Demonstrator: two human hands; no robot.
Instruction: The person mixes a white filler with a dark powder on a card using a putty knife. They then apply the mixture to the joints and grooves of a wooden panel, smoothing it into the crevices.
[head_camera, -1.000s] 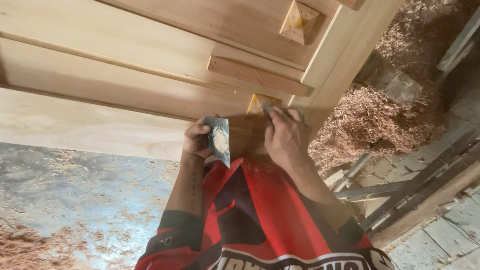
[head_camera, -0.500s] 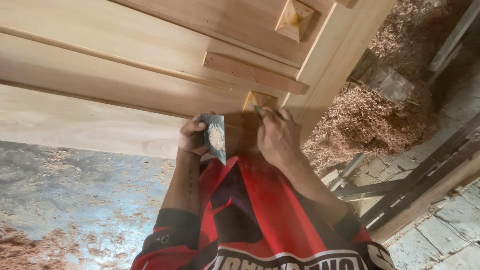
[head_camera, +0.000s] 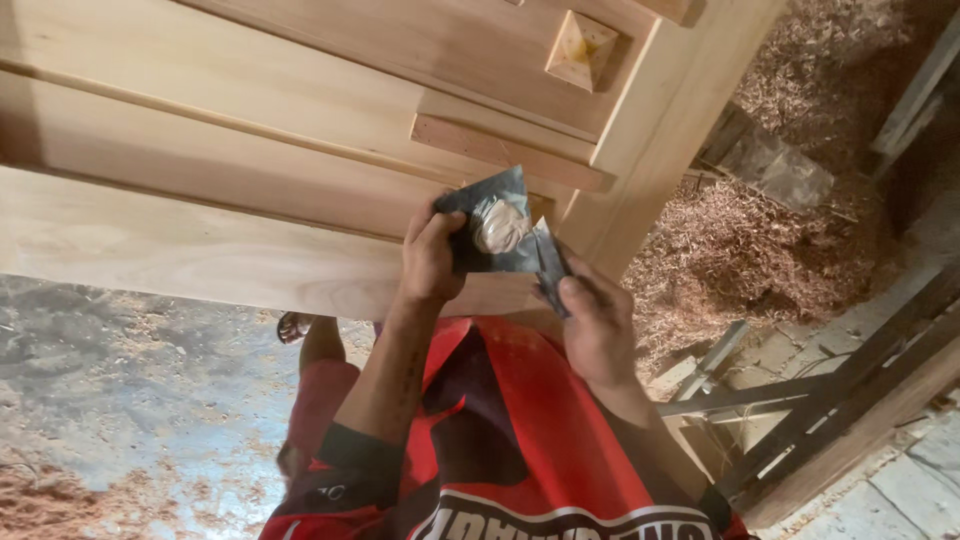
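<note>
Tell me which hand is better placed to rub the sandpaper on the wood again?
Probably the left hand: it holds most of the dark worn sandpaper sheet close against the pale carved wooden panel. The right hand only pinches the sheet's lower corner.

Wood door frame cut off at 9 and 12 o'clock edges. Left hand thumb hides pt of dark sandpaper sheet.

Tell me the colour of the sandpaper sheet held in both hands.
Dark grey sandpaper, with a pale worn patch of dust at its middle; head view.
</note>
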